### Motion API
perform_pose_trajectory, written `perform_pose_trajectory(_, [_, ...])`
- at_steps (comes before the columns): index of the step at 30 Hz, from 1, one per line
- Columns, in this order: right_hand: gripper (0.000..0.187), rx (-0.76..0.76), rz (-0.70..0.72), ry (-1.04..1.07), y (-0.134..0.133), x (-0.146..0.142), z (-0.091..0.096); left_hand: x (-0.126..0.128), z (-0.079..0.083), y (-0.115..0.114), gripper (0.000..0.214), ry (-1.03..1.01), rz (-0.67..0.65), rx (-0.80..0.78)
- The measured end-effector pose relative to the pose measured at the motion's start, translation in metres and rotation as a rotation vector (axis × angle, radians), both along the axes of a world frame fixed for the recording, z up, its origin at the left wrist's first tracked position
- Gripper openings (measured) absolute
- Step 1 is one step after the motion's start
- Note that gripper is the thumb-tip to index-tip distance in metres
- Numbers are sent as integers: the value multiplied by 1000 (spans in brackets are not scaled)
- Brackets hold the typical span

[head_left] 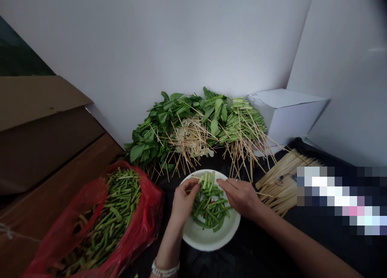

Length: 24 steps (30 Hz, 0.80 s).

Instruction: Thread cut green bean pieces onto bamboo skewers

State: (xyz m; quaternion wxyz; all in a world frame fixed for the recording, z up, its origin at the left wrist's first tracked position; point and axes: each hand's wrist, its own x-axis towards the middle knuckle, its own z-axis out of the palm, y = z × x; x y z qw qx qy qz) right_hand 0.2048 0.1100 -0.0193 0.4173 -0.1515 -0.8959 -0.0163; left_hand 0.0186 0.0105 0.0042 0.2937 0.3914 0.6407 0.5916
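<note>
My left hand [183, 201] and my right hand [240, 195] are held over a white plate [211, 237] with a raised rim. A thin bamboo skewer [266, 195] runs across the plate between them. My left fingers pinch short green stem pieces [206, 181] threaded on it, and my right hand seems to grip its longer end. More cut green stems [210, 211] lie loose on the plate below my hands. A pearl-like bracelet [165, 268] circles my left wrist.
A red plastic bag [148, 225] full of green stems sits at the left, beside a cardboard box [39, 120]. Behind the plate lie leafy greens [151, 141], skewered stems [243, 124], and loose skewers. Scissors [279, 181] rest on a skewer bundle [275, 193], with a white box [287, 112] behind.
</note>
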Motion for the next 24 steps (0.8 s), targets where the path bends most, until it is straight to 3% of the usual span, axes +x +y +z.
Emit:
perform_pose_trajectory(5, [29, 9, -9, 4, 0, 0, 0, -4, 4, -3, 38, -351, 109, 43])
perform_pose_trajectory(9, [29, 2, -11, -14, -1, 0, 1, -4, 8, -4, 42, -481, 139, 56])
perform_pose_trajectory(24, [29, -5, -29, -64, 0, 0, -1, -3, 7, -3, 29, -438, 148, 184])
